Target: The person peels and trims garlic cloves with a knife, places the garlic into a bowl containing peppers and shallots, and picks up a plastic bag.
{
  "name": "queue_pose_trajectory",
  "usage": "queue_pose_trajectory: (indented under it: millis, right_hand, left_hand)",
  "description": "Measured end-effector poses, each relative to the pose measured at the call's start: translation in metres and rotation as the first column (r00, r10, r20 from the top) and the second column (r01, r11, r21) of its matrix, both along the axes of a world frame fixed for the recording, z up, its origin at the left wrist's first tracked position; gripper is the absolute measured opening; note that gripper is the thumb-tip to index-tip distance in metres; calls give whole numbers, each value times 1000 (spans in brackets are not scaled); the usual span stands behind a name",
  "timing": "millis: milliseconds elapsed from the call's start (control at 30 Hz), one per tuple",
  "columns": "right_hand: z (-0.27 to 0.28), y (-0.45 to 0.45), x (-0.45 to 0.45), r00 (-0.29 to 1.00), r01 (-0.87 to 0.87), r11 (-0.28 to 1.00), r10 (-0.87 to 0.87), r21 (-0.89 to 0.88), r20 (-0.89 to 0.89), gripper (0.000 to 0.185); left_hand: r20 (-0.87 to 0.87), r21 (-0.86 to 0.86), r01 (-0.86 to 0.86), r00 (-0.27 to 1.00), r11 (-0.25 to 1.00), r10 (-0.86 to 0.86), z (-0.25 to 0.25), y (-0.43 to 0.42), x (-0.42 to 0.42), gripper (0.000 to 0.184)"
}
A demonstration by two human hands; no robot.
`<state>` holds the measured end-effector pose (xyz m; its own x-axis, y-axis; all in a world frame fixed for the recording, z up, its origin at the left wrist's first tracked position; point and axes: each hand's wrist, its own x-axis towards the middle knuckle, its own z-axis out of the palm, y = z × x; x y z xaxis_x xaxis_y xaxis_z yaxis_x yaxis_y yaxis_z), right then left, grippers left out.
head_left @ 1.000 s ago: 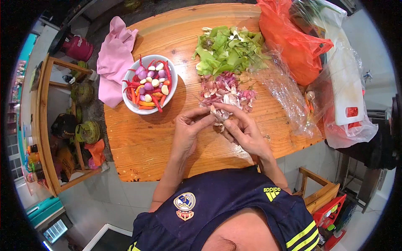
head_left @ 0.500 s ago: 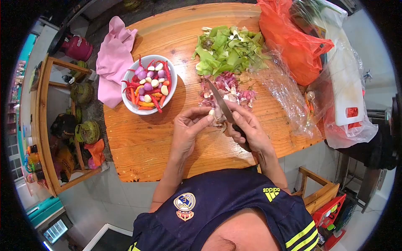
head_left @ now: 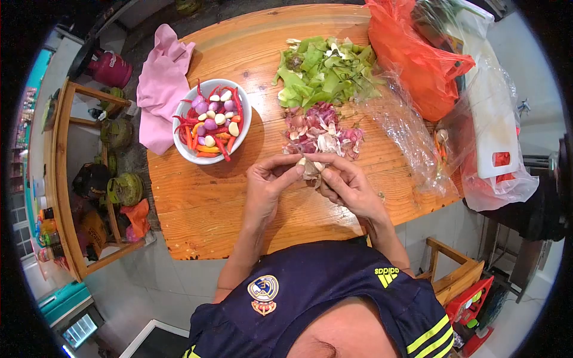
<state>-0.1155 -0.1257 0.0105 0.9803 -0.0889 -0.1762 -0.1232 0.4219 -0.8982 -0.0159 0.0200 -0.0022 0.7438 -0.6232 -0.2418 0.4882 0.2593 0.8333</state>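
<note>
My left hand (head_left: 271,179) pinches a garlic clove (head_left: 303,161) between thumb and fingertips. My right hand (head_left: 349,185) is closed close beside it, its fingertips meeting at the same clove and its loose skin (head_left: 311,172). Of the knife, only a bit of blade seems to show near the fingertips; the handle is hidden. Just beyond my hands lies a heap of purple and white peelings (head_left: 325,132), touching a pile of green peelings (head_left: 325,71). A white bowl (head_left: 179,145) to the left holds red and orange chillies, shallots and peeled garlic.
A pink cloth (head_left: 162,89) lies on the wooden table (head_left: 203,209) left of the bowl. To the right are a red plastic bag (head_left: 412,65), clear plastic wrap (head_left: 412,137) and a white cutting board (head_left: 492,113) in a bag. A wooden shelf (head_left: 62,179) stands at far left.
The knife showed plainly in my right hand half a second ago, its blade pointing away; now it is mostly hidden. My right fingertips have moved left to the clove in my left hand.
</note>
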Motion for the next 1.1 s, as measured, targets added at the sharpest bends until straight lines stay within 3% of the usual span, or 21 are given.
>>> queue_pose_trajectory:
  millis: [167,467,567,667,800,1100]
  right_hand:
    - [1,-2,-1,997,41,998,-38,43,-61,32]
    - [-2,-7,-1,988,90,943,-43,321,-151,41]
    - [3,-9,0,996,29,966,-5,259,-90,48]
    - [5,-1,0,995,45,999,-44,7,-89,54]
    - [-1,5,2,1000,27,999,-27,-19,4,53]
    - [-4,10,3,999,31,997,-34,-74,-29,40]
  left_hand:
    - [12,13,36,999,999,-36,-3,1,1,21]
    - [-70,-16,35,997,999,-36,2,-1,1,24]
    - [-102,-8,17,995,1000,-18,4,-3,1,23]
    - [-80,-32,-22,997,999,20,1,-5,0,23]
    - [-42,-11,-36,998,999,35,-2,-5,0,21]
    - [-15,-46,-55,998,997,54,-5,-3,0,21]
